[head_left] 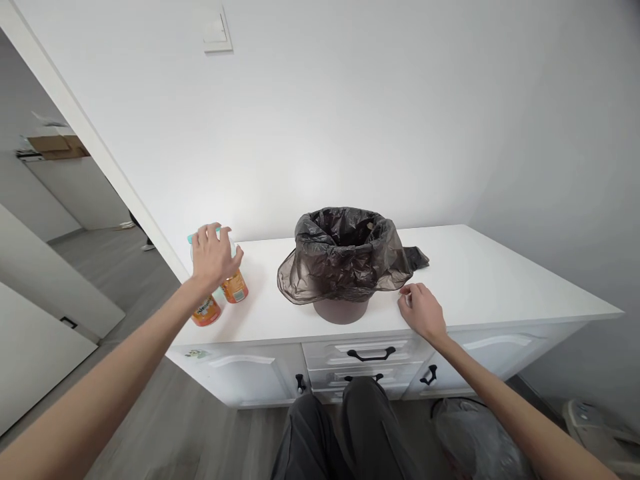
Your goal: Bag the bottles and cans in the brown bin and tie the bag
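Two clear plastic bottles with orange labels and teal tops stand at the left end of the white cabinet top: a front bottle [206,312] and a rear bottle [235,288]. Over their tops lies my left hand [213,257], its fingers curled around the upper part of the rear one, hiding much of both. A brown trash bin [341,311] stands mid-counter, lined with a dark translucent garbage bag [345,263] folded over its rim. Just right of the bin, my right hand [424,312] rests closed on the counter; whatever its fingers hold is too small to name.
The white cabinet [505,280] backs onto a wall and has black handles. Bunched dark plastic [417,258] lies behind the bin's right side. A doorway opens at the left. Below, a plastic bag [475,433] sits on the floor beside my legs [333,427].
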`<state>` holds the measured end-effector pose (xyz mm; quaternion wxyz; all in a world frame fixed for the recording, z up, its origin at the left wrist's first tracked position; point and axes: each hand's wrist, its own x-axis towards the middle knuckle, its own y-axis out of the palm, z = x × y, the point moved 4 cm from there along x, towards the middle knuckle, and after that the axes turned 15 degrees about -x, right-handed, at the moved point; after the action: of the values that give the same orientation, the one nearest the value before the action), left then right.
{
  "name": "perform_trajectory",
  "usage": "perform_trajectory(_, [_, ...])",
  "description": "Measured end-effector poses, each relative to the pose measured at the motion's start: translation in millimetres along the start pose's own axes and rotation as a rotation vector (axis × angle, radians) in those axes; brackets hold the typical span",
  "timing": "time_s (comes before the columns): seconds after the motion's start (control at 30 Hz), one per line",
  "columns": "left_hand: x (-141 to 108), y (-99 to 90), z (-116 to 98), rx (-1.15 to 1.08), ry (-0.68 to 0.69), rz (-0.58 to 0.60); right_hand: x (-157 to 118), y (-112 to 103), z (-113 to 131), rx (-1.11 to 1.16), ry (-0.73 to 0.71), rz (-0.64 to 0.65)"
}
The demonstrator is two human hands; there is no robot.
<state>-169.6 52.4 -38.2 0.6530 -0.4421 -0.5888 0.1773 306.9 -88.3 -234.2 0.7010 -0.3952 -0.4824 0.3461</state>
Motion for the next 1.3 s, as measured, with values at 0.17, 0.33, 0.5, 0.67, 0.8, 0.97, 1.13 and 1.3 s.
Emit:
perform_trajectory(0.17, [41, -1.1, 31, 0.128, -0.069, 0.047, -2, -2, 8, -0.119, 0.011, -0.005])
perform_trajectory(0.33, [58, 3.1, 44, 0.239, -0.165, 0.248, -1, -2, 10, -0.165, 0.009, 0.001])
perform_trajectory(0.5, [55, -3.2, 25, 0.246, -0.082, 0.250, -2, -4, 13, -0.180, -0.001, -0.005])
perform_trajectory(0.67, [45, -20.9, -25, 0.024, 0.095, 0.118, -2, -3, 14, -0.184, -0.003, -0.007])
perform_trajectory(0.8, [48, -63.1, -76, -0.246, 0.246, -0.163, -2, 3, 10, -0.187, -0.019, -0.019])
perform_trajectory(0.97, [57, -145.8, -147, -0.548, 0.417, -0.439, -1, 10, 3, -0.181, -0.017, -0.025])
perform_trajectory(1.13, [52, -180.7, -212, -0.600, 0.529, -0.249, -1, 5, 7, -0.180, -0.028, -0.025])
perform_trajectory(1.3, [48, -144.3, -235, -0.559, 0.499, 0.137, -2, 1, 10, -0.176, -0.030, -0.033])
